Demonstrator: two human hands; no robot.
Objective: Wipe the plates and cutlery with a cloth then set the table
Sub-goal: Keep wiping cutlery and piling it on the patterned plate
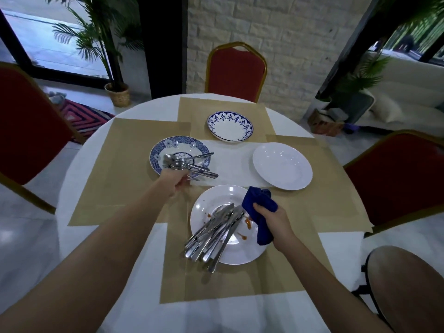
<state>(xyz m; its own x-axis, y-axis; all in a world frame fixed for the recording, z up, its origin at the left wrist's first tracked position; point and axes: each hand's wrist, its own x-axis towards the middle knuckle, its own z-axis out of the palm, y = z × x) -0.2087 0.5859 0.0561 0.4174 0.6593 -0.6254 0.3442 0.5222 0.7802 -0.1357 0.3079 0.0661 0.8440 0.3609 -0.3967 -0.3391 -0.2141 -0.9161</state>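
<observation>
A white plate [211, 205] with red sauce smears sits nearest me, with several knives and other cutlery [213, 234] piled across it. My right hand [274, 219] grips a blue cloth [260, 207] over that plate's right side. My left hand [174, 180] reaches to the blue patterned plate [158, 150] and holds cutlery at its near edge; spoons and forks [187, 163] lie on that plate. A blue-rimmed white bowl plate [230, 127] stands further back. A plain white plate [282, 165] lies to the right.
The round table [79, 169] has a white cloth and tan paper mats [125, 164]. Red chairs stand at the far side [236, 73], left [26, 126] and right [396, 176]. A potted palm [117, 92] stands on the floor behind. My knee [406, 284] shows at lower right.
</observation>
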